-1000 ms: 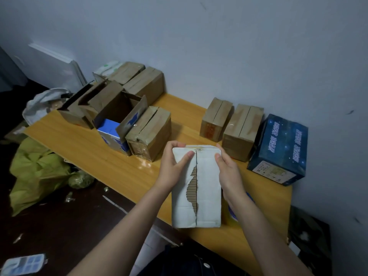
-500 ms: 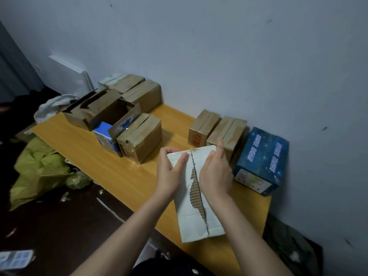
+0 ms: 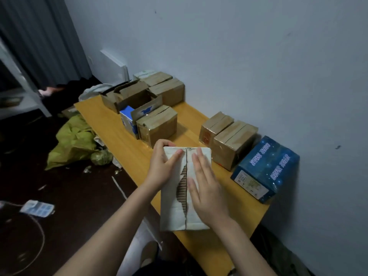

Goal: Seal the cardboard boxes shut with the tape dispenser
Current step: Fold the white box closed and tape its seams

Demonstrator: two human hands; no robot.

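Watching through the head camera, I see one white box (image 3: 173, 212) lying at the near edge of the desk (image 3: 191, 120), directly in front. Its two top flaps meet in a middle seam. Along this seam the white skin is torn, so brown corrugated card shows. The left hand (image 3: 161, 168) is grasping the far left corner of the white box, with fingers curled over the far edge and the thumb lying on top. The right hand (image 3: 207, 188) is released and flat, and its straight fingers press on the right flap.

Behind it I count five closed brown boxes (image 3: 157, 124): three in the far left group and two side by side at the right, near the wall. One blue box (image 3: 266, 168) stands just beside that right pair.

In the left group there is also one open box (image 3: 127, 94). Its inside is dark, and I cannot tell what it holds. One small blue-and-white box (image 3: 127, 118) stands beside it under a raised brown flap. Whether it sits inside another carton, I cannot tell.

On the floor lies one green bag (image 3: 73, 142).
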